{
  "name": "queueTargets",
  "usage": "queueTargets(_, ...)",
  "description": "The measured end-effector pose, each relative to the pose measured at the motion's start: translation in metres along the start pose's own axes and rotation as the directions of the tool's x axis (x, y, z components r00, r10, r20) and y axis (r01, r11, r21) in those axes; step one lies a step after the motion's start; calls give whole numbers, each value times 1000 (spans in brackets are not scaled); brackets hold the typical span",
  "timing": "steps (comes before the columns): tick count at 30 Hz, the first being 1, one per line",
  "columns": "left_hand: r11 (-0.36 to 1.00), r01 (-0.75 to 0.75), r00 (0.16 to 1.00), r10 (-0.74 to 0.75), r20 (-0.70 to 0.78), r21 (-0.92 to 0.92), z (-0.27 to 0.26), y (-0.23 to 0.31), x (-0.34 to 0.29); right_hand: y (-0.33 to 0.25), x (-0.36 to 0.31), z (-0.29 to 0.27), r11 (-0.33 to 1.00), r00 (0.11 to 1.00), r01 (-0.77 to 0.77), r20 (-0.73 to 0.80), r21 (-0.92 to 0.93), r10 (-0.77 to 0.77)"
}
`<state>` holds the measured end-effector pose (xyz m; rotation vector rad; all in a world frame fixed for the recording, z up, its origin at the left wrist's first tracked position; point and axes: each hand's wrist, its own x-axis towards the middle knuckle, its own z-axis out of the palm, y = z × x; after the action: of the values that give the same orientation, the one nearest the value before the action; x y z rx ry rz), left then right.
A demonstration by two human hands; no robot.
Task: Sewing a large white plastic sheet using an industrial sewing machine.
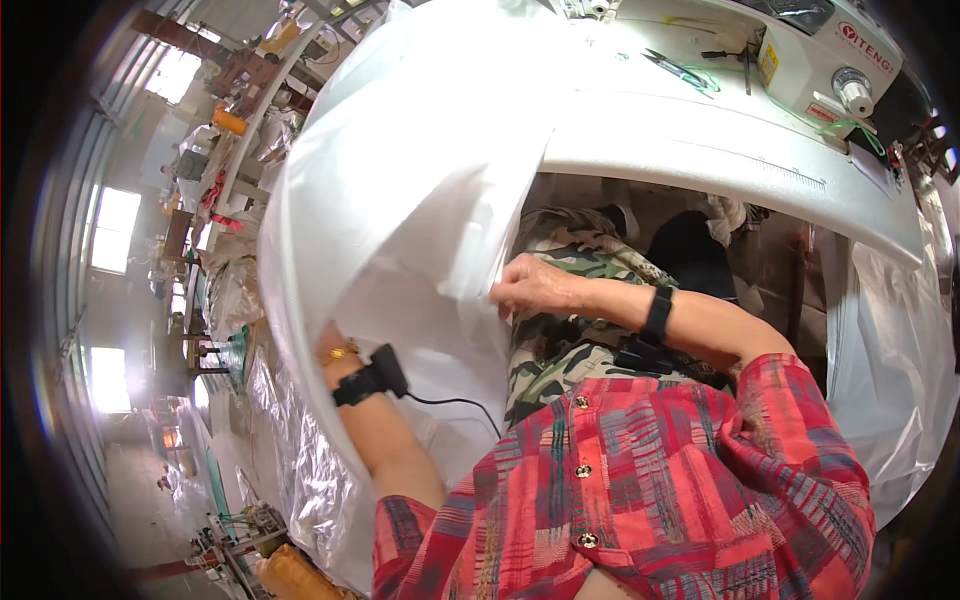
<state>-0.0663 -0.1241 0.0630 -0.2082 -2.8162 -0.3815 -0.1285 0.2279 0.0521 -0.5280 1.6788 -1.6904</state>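
The white sheet (430, 130) spreads from the far left of the worktop (660, 135) down over its near edge and into the person's lap, filling most of the near left side. Its right edge falls in a nearly straight line to the right hand (535, 285), whose fingers are pinched on that edge, just above the camouflage trousers (575, 245). The left hand (330, 340) is farther left, at the sheet's outer fold; the sheet hides most of it (its wrist carries a gold band (343, 352) and a black strap (368, 380)), so whether it grips cannot be told.

Right of the sheet, the worktop's near edge curves away to the right. Between that edge and the lap lies a gap, giving the right hand room to its far side and right; the left has the sheet close about it. On the worktop's far side, well apart from both hands, lie snips (680, 72) and a screwdriver (747, 72), with a white machine head (825, 70) to their right.
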Motion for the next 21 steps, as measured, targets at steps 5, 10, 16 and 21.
queueTargets(5, 990, 122, 992, -123, 9, 66, -112, -134, -26, -109, -89, -15, 835, 871, 434, 80, 339, -485)
queueTargets(10, 981, 176, 984, -178, 21, 85, -92, -102, -35, -43, -103, -64, 987, 974, 63, 226, -146, -29)
queueTargets(16, 941, 311, 948, -317, 24, 130, -32, 1, -83, 29, -94, -69, 620, 994, -104, -93, -778, 51)
queueTargets(21, 909, 389, 913, -403, 70, 151, -2, 39, -96, 23, -90, -52, 971, 978, 52, -211, 232, -2)
